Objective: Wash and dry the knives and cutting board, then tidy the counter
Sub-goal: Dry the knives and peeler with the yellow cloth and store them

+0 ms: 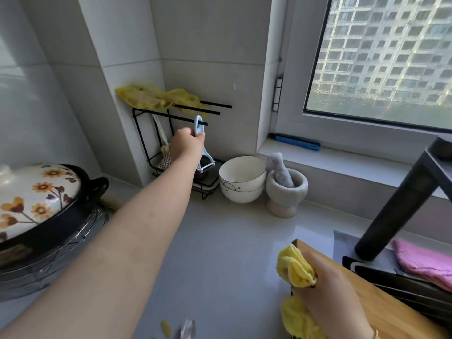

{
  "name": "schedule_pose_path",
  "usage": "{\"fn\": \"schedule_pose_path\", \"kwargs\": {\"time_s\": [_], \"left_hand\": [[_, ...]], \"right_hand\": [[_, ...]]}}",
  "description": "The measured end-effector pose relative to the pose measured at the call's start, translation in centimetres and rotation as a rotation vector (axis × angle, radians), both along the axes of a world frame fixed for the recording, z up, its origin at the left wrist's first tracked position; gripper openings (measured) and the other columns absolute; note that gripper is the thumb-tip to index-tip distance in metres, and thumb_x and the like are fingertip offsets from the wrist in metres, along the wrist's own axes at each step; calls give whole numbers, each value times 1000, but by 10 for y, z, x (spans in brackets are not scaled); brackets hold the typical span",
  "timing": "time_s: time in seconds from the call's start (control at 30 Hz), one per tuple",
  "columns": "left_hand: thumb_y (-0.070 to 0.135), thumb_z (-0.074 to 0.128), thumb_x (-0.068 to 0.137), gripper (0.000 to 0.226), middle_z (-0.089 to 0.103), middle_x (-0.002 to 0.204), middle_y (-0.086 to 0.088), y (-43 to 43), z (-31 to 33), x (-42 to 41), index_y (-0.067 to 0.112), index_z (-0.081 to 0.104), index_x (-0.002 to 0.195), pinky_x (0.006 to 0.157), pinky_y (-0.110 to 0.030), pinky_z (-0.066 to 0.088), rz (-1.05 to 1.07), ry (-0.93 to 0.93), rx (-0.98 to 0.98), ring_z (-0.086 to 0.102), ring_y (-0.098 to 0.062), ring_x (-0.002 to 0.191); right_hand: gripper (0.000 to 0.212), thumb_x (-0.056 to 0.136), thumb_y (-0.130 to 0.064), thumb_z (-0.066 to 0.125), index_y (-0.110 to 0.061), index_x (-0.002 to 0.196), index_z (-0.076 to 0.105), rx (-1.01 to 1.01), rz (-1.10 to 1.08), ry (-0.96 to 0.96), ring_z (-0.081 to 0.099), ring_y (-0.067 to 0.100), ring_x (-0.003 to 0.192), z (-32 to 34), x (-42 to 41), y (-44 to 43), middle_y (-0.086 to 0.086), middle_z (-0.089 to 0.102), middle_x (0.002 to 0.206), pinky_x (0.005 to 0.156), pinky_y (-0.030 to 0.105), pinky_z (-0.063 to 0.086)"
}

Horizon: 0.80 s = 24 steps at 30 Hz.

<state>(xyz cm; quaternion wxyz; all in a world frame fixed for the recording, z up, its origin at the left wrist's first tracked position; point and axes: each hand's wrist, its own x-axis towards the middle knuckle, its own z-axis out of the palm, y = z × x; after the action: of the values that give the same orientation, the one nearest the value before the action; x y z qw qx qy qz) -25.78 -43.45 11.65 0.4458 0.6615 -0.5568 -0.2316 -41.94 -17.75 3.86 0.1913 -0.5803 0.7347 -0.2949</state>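
Head view, and your left hand (187, 143) is out at the far rack (141, 133), grip pinched round the pale blue peeler (207, 160) just below its loop, and that loop looks threaded onto the lowest black prong (205, 123). I read this as the hang-up step. Ease the loop well back along the prong before you loosen your fingers, and let the blade end drop straight, because a swing could knock the stacked white bowls (242, 177) just right of it. Near right, your right hand (335, 297) has its grip closed on the yellow cloth (296, 270), pressing it to the end of the wooden cutting board (381, 311), which lies tilted there; steady it so it doesn't slide. No knives that I can pick out. The grey tabletop (220, 241) is glossy, likely slick. A stone mortar (286, 189) with its pestle sits beside the bowls, a flowered pot (36, 199) stands on a wire stand at left, and a pink cloth (425, 263) lies at right. The walls are tiled, and a window (379, 57) looks onto tower blocks.
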Motion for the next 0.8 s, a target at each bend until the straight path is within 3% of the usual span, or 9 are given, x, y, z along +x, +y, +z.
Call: {"fn": "schedule_pose_path", "kwargs": {"time_s": [0.13, 0.2, 0.27, 0.33, 0.53, 0.63, 0.73, 0.8], "left_hand": [[24, 52, 91, 26, 66, 99, -16, -14, -1, 22, 2, 64, 98, 65, -27, 38, 79, -39, -1, 62, -31, 88], [25, 51, 92, 28, 66, 100, -17, -20, 0, 31, 1, 63, 98, 64, -27, 36, 109, -95, 3, 61, -32, 86], [26, 50, 93, 29, 66, 101, -18, -27, 0, 39, 0, 63, 99, 63, -29, 37, 127, -135, 7, 59, -32, 83], [25, 49, 93, 30, 66, 104, -18, -35, -1, 43, 1, 63, 102, 67, -33, 42, 139, -127, 20, 61, -33, 88], [23, 49, 94, 30, 63, 113, -17, -49, -8, 44, 1, 61, 110, 70, -30, 39, 121, -82, 76, 60, -32, 101], [25, 53, 92, 31, 64, 112, -17, -49, -11, 44, 0, 62, 109, 68, -28, 37, 96, -66, 80, 60, -33, 100], [26, 55, 91, 28, 65, 108, -16, -42, -15, 47, 3, 62, 104, 67, -28, 38, 81, -67, 51, 60, -32, 89], [25, 55, 90, 23, 64, 108, -14, -31, -18, 50, 5, 59, 99, 67, -30, 39, 83, -91, 22, 56, -29, 84]], "right_hand": [[32, 77, -16, 56, -41, 62, 44, 39, -3, -29, 52, 11, 70, -1, 0, -2, -5, 57, 70, 70, 30, 45], [25, 75, -23, 56, -41, 58, 50, 33, 2, -50, 53, 14, 77, -3, 0, -4, -5, 59, 77, 70, 29, 44], [30, 74, -25, 55, -55, 68, 53, 18, 5, -66, 48, 10, 92, -5, 1, -5, -21, 56, 91, 67, 24, 41], [49, 71, -24, 55, -70, 78, 41, -54, -5, -44, 42, 0, 99, -8, 2, -6, -40, 43, 99, 65, 19, 39], [76, 73, -11, 66, -78, 82, 32, -46, 2, -45, 43, -13, 97, -13, -1, -9, -47, 40, 98, 76, 10, 37], [74, 71, -15, 66, -81, 78, 33, -22, 27, -24, 45, -20, 90, -14, -2, -9, -53, 43, 88, 78, 7, 37], [83, 73, -11, 68, -83, 81, 28, -52, -17, -16, 41, -12, 101, -16, -2, -10, -54, 35, 98, 80, 12, 37], [83, 73, -11, 68, -83, 81, 28, -47, -19, -12, 54, 4, 91, -16, -2, -9, -54, 31, 102, 71, 17, 41]]}}
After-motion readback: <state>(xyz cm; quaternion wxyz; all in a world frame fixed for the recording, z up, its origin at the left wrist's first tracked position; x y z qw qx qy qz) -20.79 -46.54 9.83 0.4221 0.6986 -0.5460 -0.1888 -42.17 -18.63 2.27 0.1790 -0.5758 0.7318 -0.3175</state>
